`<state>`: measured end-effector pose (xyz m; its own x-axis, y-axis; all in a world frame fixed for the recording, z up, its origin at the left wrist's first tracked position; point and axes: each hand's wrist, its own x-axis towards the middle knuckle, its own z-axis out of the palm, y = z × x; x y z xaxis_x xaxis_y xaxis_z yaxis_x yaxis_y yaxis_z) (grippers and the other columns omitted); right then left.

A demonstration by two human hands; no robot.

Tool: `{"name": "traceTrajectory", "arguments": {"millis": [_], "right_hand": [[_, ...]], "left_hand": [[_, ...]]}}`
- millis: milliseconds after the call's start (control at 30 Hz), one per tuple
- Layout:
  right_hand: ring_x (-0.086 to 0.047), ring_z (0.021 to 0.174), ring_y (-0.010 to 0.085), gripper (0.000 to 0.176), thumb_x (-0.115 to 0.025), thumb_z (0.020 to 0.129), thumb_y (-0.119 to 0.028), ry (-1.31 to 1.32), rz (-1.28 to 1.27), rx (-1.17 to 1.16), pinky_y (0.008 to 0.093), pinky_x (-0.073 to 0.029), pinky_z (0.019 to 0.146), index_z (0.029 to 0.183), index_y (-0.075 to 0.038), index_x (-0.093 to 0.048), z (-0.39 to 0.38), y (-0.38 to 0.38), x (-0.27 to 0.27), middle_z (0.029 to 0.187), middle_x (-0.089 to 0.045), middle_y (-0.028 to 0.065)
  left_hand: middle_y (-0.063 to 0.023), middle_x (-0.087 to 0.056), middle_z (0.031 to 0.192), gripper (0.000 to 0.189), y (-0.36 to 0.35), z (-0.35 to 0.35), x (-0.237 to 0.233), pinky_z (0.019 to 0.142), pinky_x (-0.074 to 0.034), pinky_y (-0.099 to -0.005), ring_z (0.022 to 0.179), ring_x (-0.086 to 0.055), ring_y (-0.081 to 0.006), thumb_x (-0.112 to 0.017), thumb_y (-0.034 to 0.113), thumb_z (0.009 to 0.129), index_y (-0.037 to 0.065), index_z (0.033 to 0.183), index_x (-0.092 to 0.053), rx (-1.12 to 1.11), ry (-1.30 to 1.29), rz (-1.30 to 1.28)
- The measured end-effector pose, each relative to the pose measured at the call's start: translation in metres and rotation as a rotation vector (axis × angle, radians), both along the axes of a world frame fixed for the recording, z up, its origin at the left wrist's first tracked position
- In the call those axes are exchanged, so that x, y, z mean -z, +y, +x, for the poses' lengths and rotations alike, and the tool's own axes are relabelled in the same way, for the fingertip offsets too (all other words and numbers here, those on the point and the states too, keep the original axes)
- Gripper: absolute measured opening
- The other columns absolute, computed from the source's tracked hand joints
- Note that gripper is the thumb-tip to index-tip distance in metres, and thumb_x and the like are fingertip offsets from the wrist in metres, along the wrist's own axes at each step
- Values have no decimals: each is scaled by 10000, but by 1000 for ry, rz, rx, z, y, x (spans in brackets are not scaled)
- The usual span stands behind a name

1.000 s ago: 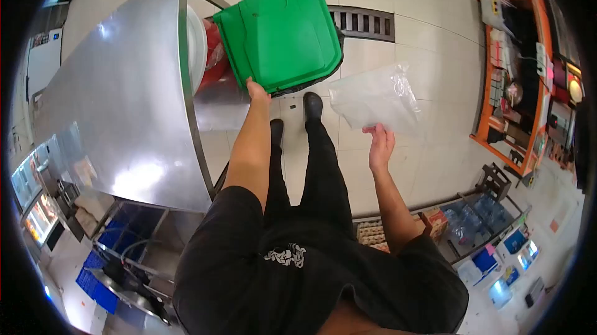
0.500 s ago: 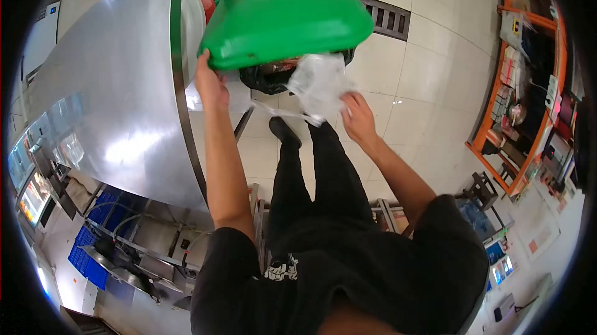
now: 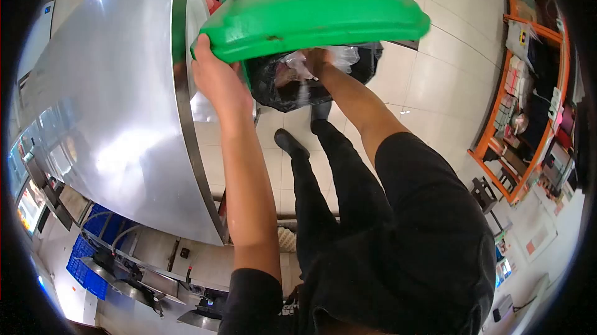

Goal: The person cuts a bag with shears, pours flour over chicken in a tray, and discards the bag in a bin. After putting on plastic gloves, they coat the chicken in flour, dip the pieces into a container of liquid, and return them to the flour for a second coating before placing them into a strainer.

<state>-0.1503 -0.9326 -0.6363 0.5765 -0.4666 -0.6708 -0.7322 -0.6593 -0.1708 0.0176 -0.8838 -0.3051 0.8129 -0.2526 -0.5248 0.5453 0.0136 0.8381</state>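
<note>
We see the crumpled clear plastic bag (image 3: 345, 56) in the mouth of the black plastic liner (image 3: 292, 97), beside reddish-brown contents (image 3: 285, 76) too blurred to name. Our right hand (image 3: 318, 59) reaches in there, fingers hidden; we cannot tell whether they grip. Our left hand (image 3: 217, 79) clamps the near-left corner of the tilted green plastic lid (image 3: 317, 14), near the shiny metal table's (image 3: 112, 86) edge. Pale tiled floor (image 3: 444, 92) stretches rightward to the orange-framed rack (image 3: 509, 74).

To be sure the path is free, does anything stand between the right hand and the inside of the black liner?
Nothing visible does: the left hand holds the green lid raised, and the right hand is at the opening of the black liner, beside clear plastic. The lid hides the far side.
</note>
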Motion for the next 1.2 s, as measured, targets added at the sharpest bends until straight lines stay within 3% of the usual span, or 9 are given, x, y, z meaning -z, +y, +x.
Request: {"name": "traceTrajectory", "arguments": {"millis": [167, 267, 500, 600, 700, 800, 867, 967, 1200], "right_hand": [[-570, 1014, 349, 474, -449, 910, -273, -17, 44, 11, 450, -425, 868, 1337, -87, -359, -2, 2, 50, 1117, -599, 168], [-568, 1009, 363, 468, -454, 906, -247, -66, 28, -10, 460, -422, 872, 1333, -79, -362, -9, 18, 49, 1131, -591, 170], [-562, 997, 394, 456, -466, 898, -187, -657, 240, 117, 483, -413, 882, 1323, -58, -367, -69, 93, -53, 1164, -572, 175], [-294, 1251, 439, 526, -515, 851, -129, -630, 60, -81, 480, -232, 1046, 1301, 77, -335, -130, 170, -179, 1363, -307, 296], [-419, 1138, 373, 416, -567, 817, -113, -454, 223, 194, 438, -290, 1014, 1167, 73, -444, -208, 228, -231, 1164, -472, 240], [-523, 919, 283, 258, -546, 829, -90, -430, 206, 403, 372, -425, 811, 1048, 40, -507, -240, 237, -252, 1007, -538, 184], [-536, 765, 203, 189, -518, 858, -82, -536, 103, 514, 310, -445, 635, 1016, 21, -511, -214, 232, -269, 913, -553, 140], [-512, 716, 183, 185, -549, 884, -119, -815, -29, 406, 296, -442, 636, 985, 31, -507, -92, 256, -379, 879, -550, 119], [-521, 640, 135, 142, -585, 884, -134, -1232, 17, 45, 272, -452, 607, 875, 7, -580, 163, 463, -527, 725, -576, 69]], "left_hand": [[-150, -528, 1148, 492, 34, -16, 31, 884, -392, -340, 1032, -518, -246, -481, 413, 912, -48, 1078, -532, 61, -66, 46], [-266, -356, 1366, 709, 70, -30, 49, 1088, -150, -376, 1293, -294, -344, -404, 500, 918, -88, 1311, -365, 196, -128, 371], [-244, -613, 937, 573, 144, -81, 91, 790, -440, -430, 893, -596, -349, -490, 493, 886, -54, 1053, -459, 209, 31, 390], [-246, -621, 898, 566, 154, -72, 74, 742, -451, -448, 863, -602, -381, -512, 460, 875, -76, 1054, -486, 245, 52, 413], [-211, -632, 919, 501, 170, -102, 117, 737, -457, -443, 839, -603, -364, -540, 429, 854, -55, 984, -567, -26, 52, 745], [-130, -634, 949, 417, 248, -95, 49, 688, -477, -354, 846, -608, -229, -557, 406, 846, 9, 966, -592, 741, 202, 181], [-60, -625, 917, 326, 307, -83, -41, 664, -470, -307, 831, -586, -150, -553, 360, 862, 49, 946, -604, 988, 315, -74], [-22, -614, 877, 239, 424, -51, -147, 654, -455, -280, 809, -562, -110, -539, 294, 882, 73, 950, -598, 984, 282, -228], [-39, -607, 755, 167, 730, 58, -150, 625, -452, -247, 686, -556, -102, -576, 179, 825, 26, 884, -607, 337, 63, 76]]}}
